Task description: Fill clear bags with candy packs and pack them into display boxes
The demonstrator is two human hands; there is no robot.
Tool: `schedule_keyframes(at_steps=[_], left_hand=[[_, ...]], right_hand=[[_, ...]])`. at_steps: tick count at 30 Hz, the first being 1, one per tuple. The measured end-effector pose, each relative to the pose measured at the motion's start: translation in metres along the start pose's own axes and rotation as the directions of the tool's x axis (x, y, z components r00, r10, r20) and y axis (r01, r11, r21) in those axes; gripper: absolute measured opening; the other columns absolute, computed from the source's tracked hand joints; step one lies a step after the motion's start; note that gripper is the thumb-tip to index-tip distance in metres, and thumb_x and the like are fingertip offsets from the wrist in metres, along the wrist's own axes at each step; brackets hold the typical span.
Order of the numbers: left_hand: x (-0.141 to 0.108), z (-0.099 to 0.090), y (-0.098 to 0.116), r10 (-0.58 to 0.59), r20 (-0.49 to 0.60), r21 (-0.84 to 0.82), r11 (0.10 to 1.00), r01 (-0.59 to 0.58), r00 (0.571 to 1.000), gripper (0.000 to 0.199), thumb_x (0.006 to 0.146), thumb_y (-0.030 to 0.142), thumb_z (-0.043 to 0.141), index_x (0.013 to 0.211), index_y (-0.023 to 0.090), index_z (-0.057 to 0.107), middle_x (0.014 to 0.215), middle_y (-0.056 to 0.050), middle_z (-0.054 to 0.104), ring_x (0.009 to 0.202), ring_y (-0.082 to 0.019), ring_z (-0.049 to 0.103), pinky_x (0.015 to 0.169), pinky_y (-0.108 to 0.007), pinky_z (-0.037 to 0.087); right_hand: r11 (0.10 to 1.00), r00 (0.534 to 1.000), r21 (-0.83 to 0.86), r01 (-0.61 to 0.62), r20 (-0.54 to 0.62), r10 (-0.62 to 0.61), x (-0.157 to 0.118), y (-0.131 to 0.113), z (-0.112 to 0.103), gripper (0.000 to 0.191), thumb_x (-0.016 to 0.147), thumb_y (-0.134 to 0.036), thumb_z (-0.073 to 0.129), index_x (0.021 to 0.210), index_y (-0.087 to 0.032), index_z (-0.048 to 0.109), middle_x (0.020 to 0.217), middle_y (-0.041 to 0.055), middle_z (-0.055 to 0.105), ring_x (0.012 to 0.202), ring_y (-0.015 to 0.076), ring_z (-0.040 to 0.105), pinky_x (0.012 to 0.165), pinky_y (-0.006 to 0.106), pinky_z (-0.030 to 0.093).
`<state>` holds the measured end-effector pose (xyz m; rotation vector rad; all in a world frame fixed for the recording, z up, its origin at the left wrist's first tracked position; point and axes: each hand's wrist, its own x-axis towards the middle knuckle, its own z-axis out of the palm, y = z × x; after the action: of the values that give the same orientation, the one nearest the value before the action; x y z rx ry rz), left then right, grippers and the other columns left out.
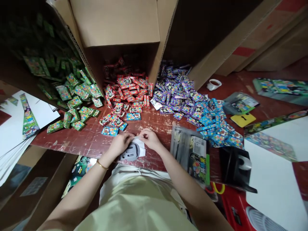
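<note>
Near the table's front edge, my left hand (122, 143) and my right hand (149, 140) are close together, fingers pinched on the top edge of a grey-and-white flat piece (132, 152). It has a rounded grey face with dark slots and a white part at its right. The exact grip is partly hidden by my fingers. Just beyond my left hand lie blue packets (110, 131) and red packets (117, 119). To the right of my right forearm is a stack of clear plastic packages (190, 154) with a green printed front.
Cardboard bins (120, 22) at the back spill green packets (80, 93), red ones and purple packets (178, 89). Blue packets (216, 125) are heaped to the right. A white cup (213, 84), a yellow object (243, 120), a black tape dispenser (237, 166) and white sheets (269, 173) stand or lie at right.
</note>
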<state>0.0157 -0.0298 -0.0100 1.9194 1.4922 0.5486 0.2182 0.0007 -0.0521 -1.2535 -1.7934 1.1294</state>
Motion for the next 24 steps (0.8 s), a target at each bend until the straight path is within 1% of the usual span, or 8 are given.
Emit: schedule_keyframes(at_steps=[4, 10, 13, 16, 18, 21, 23, 24], left_hand=[[0.019, 0.006, -0.007, -0.071, -0.001, -0.013, 0.997, 0.071, 0.997, 0.023, 0.089, 0.029, 0.052, 0.099, 0.020, 0.072, 0.096, -0.007, 0.077, 0.085, -0.023, 0.072, 0.078, -0.031, 0.053], [0.028, 0.006, -0.012, -0.079, 0.019, -0.067, 0.995, 0.080, 0.997, 0.022, 0.085, 0.027, 0.056, 0.095, 0.019, 0.074, 0.095, -0.007, 0.078, 0.084, -0.023, 0.072, 0.078, -0.032, 0.054], [0.027, 0.002, -0.004, -0.065, -0.002, -0.120, 0.991, 0.064, 0.998, 0.024, 0.086, 0.029, 0.056, 0.094, 0.017, 0.074, 0.089, -0.007, 0.078, 0.077, -0.023, 0.072, 0.073, -0.032, 0.055], [0.025, -0.010, 0.012, -0.033, -0.047, -0.179, 0.984, 0.025, 0.998, 0.025, 0.088, 0.033, 0.056, 0.099, 0.017, 0.072, 0.095, -0.007, 0.077, 0.083, -0.021, 0.072, 0.078, -0.032, 0.056], [0.021, -0.019, 0.024, 0.031, -0.146, -0.206, 0.977, -0.061, 0.989, 0.025, 0.087, 0.035, 0.060, 0.104, 0.020, 0.070, 0.103, -0.007, 0.075, 0.094, -0.021, 0.070, 0.088, -0.035, 0.053], [0.013, -0.024, 0.036, 0.101, -0.403, -0.218, 0.955, -0.202, 0.910, 0.040, 0.078, 0.036, 0.073, 0.115, 0.022, 0.065, 0.125, -0.009, 0.066, 0.120, -0.025, 0.058, 0.109, -0.043, 0.040], [0.005, -0.019, 0.041, -0.018, -0.511, -0.371, 0.906, -0.202, 0.859, 0.052, 0.075, 0.040, 0.076, 0.122, 0.024, 0.060, 0.136, -0.010, 0.057, 0.129, -0.026, 0.050, 0.114, -0.046, 0.032], [0.002, -0.014, 0.043, -0.132, -0.479, -0.532, 0.830, -0.167, 0.868, 0.053, 0.078, 0.045, 0.072, 0.123, 0.023, 0.058, 0.137, -0.010, 0.057, 0.129, -0.026, 0.050, 0.114, -0.046, 0.033]], right_hand=[[0.994, 0.995, 0.044, -0.097, -0.015, 0.098, 0.002, 0.012, 0.003, 0.012, 0.072, -0.012, 0.064, 0.082, -0.016, 0.068, 0.069, -0.0014, 0.059, 0.061, 0.0114, 0.054, 0.061, 0.024, 0.046], [0.985, 0.992, 0.114, -0.127, 0.004, 0.127, -0.001, 0.013, 0.003, 0.029, 0.067, -0.015, 0.067, 0.096, -0.016, 0.068, 0.066, -0.0040, 0.059, 0.056, 0.0097, 0.051, 0.056, 0.022, 0.045], [0.987, 0.995, 0.125, -0.099, -0.002, 0.100, -0.006, 0.006, 0.003, 0.024, 0.064, -0.016, 0.070, 0.088, -0.016, 0.070, 0.062, -0.0041, 0.059, 0.054, 0.0105, 0.052, 0.054, 0.022, 0.045], [0.990, 0.995, 0.125, -0.063, -0.075, 0.072, -0.012, -0.007, -0.004, 0.005, 0.072, -0.020, 0.067, 0.074, -0.016, 0.069, 0.064, -0.0003, 0.063, 0.058, 0.0135, 0.056, 0.056, 0.025, 0.046], [0.995, 0.980, 0.097, 0.002, -0.200, 0.018, -0.017, -0.018, -0.014, 0.011, 0.078, -0.020, 0.060, 0.075, -0.018, 0.070, 0.076, 0.0034, 0.068, 0.071, 0.0168, 0.062, 0.065, 0.029, 0.050], [0.969, 0.844, -0.094, 0.230, -0.476, -0.246, -0.027, -0.036, -0.032, 0.020, 0.081, -0.013, 0.054, 0.079, -0.022, 0.072, 0.094, 0.0052, 0.068, 0.089, 0.0188, 0.064, 0.077, 0.035, 0.052], [0.895, 0.697, -0.281, 0.347, -0.561, -0.446, -0.039, -0.048, -0.041, 0.025, 0.082, -0.009, 0.054, 0.079, -0.025, 0.072, 0.098, 0.0047, 0.067, 0.090, 0.0183, 0.064, 0.076, 0.036, 0.053], [0.860, 0.654, -0.350, 0.373, -0.559, -0.510, -0.046, -0.052, -0.045, 0.026, 0.082, -0.008, 0.054, 0.079, -0.026, 0.072, 0.101, 0.0046, 0.067, 0.090, 0.0181, 0.064, 0.076, 0.036, 0.054]])
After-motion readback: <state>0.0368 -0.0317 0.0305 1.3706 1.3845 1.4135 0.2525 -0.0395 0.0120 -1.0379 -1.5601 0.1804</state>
